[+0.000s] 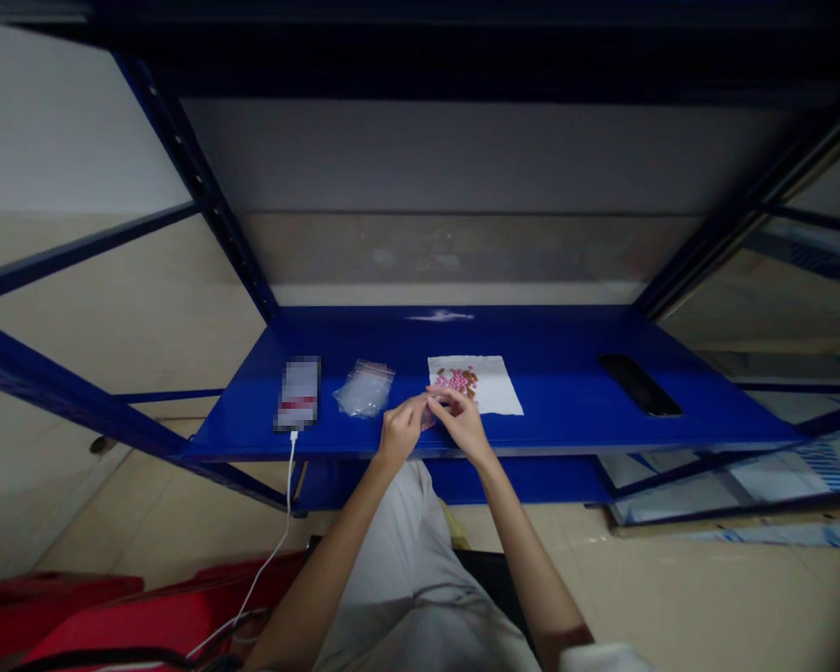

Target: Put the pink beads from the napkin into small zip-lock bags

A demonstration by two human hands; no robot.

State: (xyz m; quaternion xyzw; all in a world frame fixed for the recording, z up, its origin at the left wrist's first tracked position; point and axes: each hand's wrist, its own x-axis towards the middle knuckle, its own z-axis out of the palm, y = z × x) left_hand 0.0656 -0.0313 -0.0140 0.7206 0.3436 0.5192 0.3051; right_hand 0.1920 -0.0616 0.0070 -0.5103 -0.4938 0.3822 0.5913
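Observation:
My left hand [402, 429] and my right hand [460, 422] meet at the front edge of the blue shelf [553, 411], fingers pinched together. Between them is a small clear plastic bag [428, 416] with a pinkish look, mostly hidden by the fingers. Just beyond my right hand, a white paper sheet [505, 385] lies flat. On it sits a loose pile of pink and brown pills [460, 380], partly covered by my fingers. To the left of my left hand lies a stack of clear zip bags [365, 387] with reddish seal strips.
A phone [299, 392] with a lit, blurred screen lies at the left, a white cable [288, 495] hanging from it over the edge. A dark phone [640, 385] rests at the right. Blue uprights [206, 177] and an upper shelf [448, 61] frame the space.

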